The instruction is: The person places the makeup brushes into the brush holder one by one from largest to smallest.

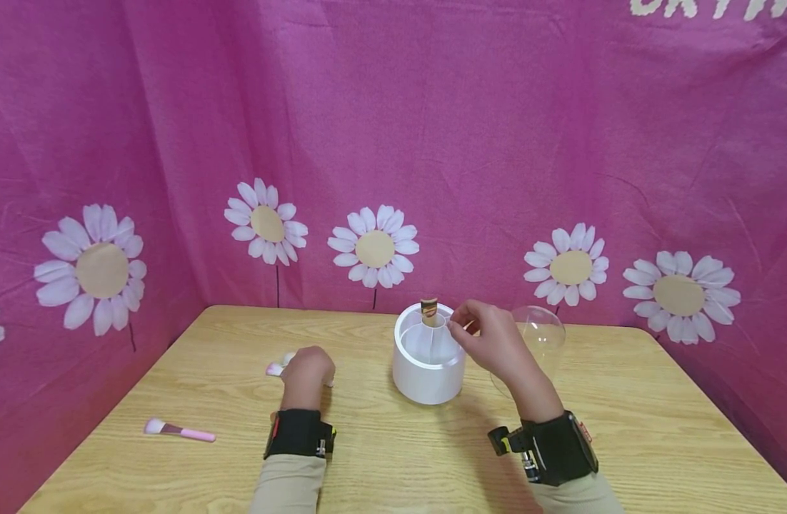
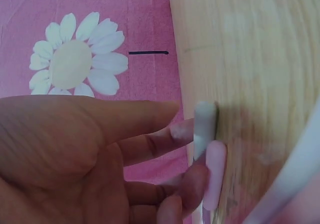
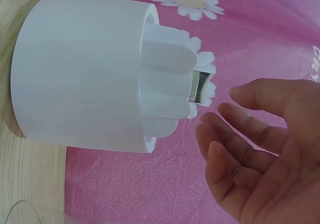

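A white round brush holder [image 1: 428, 382] with inner dividers stands on the table. One makeup brush [image 1: 428, 308] stands in it with its dark-and-light bristles up. Beside the holder's rim, my right hand [image 1: 496, 339] hovers with loosely bent fingers and nothing in them; the right wrist view shows its fingertips [image 3: 234, 93] apart from the bristles. Farther left, my left hand [image 1: 308, 371] is low over more makeup brushes [image 1: 275, 369]. In the left wrist view its fingers reach a white handle [image 2: 204, 126] and a pink handle [image 2: 215, 174], the thumb standing apart from both.
A clear dome cover [image 1: 544, 335] stands on the table right of the holder, partly behind my right forearm. A pink-handled makeup brush [image 1: 181, 431] lies at the left of the wooden table [image 1: 381, 457]. Behind the table hangs a pink cloth [image 1: 432, 143] with daisies.
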